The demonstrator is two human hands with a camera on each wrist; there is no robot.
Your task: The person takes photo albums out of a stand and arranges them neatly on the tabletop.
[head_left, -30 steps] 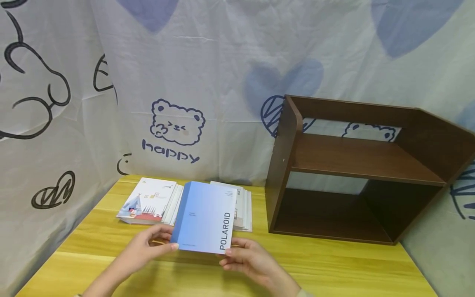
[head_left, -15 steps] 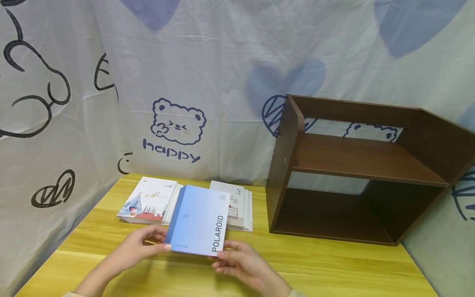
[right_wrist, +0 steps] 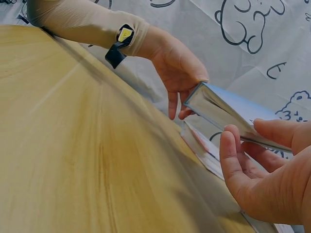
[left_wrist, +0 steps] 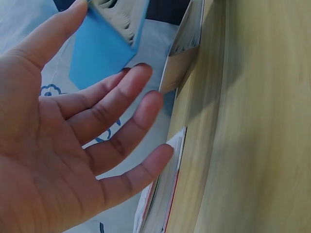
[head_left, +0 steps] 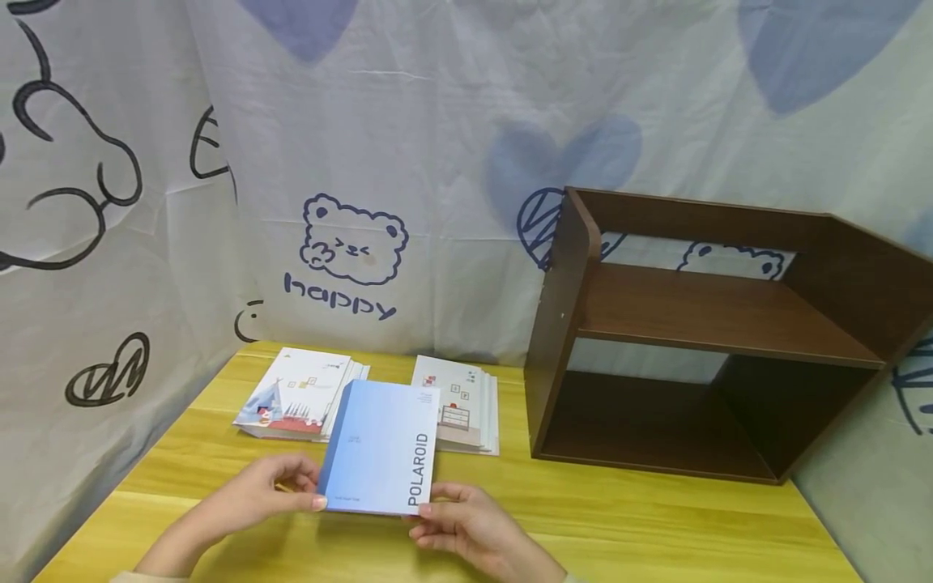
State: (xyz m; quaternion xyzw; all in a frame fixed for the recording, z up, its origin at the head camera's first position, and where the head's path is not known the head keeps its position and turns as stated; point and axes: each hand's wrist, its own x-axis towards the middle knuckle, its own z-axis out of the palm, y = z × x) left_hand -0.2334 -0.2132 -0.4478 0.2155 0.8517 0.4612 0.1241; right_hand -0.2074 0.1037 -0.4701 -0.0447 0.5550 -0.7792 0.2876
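Note:
A blue book (head_left: 379, 449) with POLAROID on its cover is held tilted above the table, between both hands. My left hand (head_left: 266, 490) pinches its lower spine corner, thumb on the cover side and fingers behind. At the lower right corner my right hand (head_left: 470, 526) grips it, thumb on the cover. In the left wrist view the blue spine (left_wrist: 97, 48) lies between thumb and fingertips. The right wrist view shows the page edges (right_wrist: 223, 109) facing the person, and the book clear of the wooden surface.
Behind the book lie two stacks of white books, one at the left (head_left: 295, 393) and one at the right (head_left: 459, 405). A dark brown two-tier shelf (head_left: 729, 312) stands at the right back. Printed cloth (head_left: 452, 162) hangs behind the yellow wooden table (head_left: 641, 518).
Both hands have brought the blue book toward the person and slightly left. More of the right stack of white books now shows. The shelf and stacks stay where they were.

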